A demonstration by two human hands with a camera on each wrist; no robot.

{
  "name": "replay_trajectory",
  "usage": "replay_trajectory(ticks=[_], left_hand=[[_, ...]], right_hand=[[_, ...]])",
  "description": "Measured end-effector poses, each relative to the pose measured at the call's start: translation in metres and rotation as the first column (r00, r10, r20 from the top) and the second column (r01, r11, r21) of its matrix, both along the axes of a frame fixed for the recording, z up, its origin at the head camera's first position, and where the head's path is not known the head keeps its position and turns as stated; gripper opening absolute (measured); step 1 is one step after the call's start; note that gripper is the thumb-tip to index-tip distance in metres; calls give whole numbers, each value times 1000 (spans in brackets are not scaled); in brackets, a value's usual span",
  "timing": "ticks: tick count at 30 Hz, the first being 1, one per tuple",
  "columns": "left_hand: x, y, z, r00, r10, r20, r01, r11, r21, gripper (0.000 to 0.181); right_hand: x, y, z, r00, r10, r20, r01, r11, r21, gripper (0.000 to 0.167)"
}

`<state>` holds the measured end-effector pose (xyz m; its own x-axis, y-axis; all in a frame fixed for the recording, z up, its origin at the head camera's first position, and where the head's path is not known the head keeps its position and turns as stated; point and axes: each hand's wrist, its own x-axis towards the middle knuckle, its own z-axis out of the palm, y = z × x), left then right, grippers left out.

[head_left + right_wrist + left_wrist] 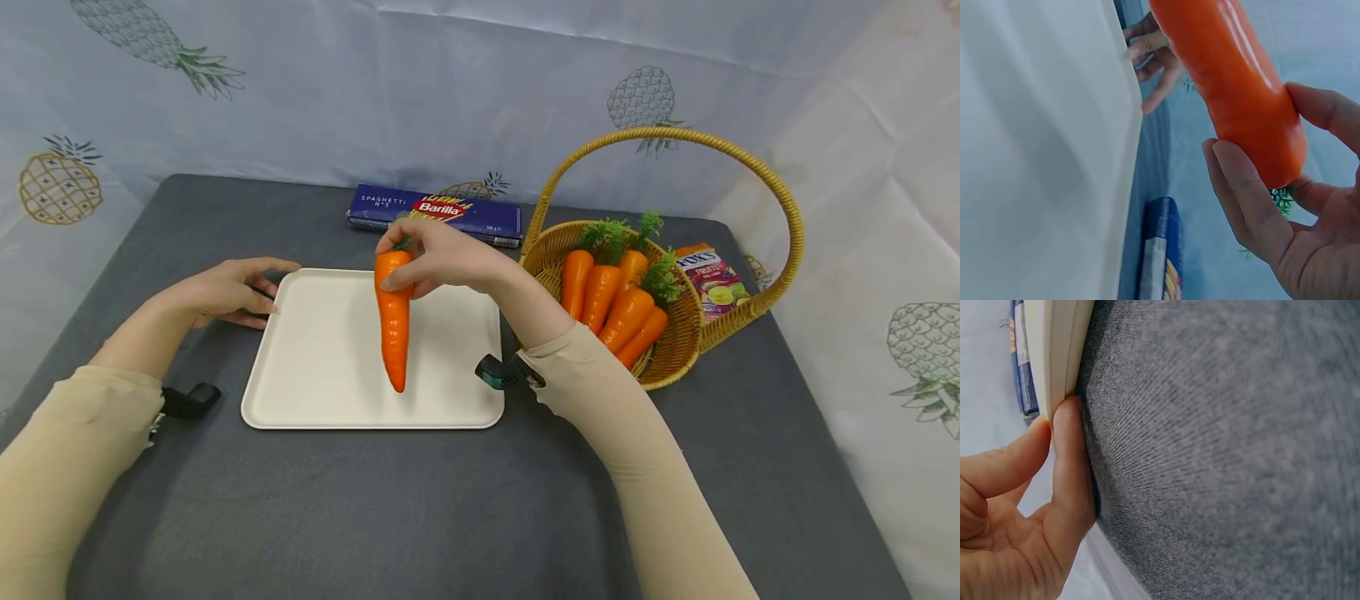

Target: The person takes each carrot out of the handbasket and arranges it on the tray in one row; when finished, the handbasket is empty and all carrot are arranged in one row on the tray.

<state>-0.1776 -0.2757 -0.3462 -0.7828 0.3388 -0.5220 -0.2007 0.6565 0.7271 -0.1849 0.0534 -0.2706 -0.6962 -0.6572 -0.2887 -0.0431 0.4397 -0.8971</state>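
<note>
Over the cream tray (330, 350), my right hand (442, 258) holds an orange carrot (393, 325) by its thick top, tip pointing down. In the right wrist view, the thumb and fingers pinch the carrot (1247, 94) from both sides, and a bit of green leaf shows behind it. The carrot hangs above the tray without touching it. My left hand (232, 292) is at the tray's far left corner. In the left wrist view, the thumb and a finger of that hand (1041, 506) grip the tray's rim (1063, 356).
To the right stands a wicker basket (675, 350) with a tall arched handle, holding several carrots (622, 308). A candy bag (712, 279) lies behind its right side. A blue spaghetti box (375, 208) lies behind the tray on the dark grey table (337, 508).
</note>
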Motion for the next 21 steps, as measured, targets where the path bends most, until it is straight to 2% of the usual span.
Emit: replay_trajectory(ticks=[9,17,21], left_hand=[[0,0,-1,1000,9,13,-9,1000,9,75],[-1,1,-2,1000,13,19,-13,1000,2,73],[-1,0,-2,1000,9,22,-9,1000,7,72]], right_hand=[[0,-22,-28,996,-49,72,54,996,-75,39],[-4,-50,-45,983,-88,161,103,991,-82,39],[-5,-60,-52,983,-82,164,96,992,-78,40]])
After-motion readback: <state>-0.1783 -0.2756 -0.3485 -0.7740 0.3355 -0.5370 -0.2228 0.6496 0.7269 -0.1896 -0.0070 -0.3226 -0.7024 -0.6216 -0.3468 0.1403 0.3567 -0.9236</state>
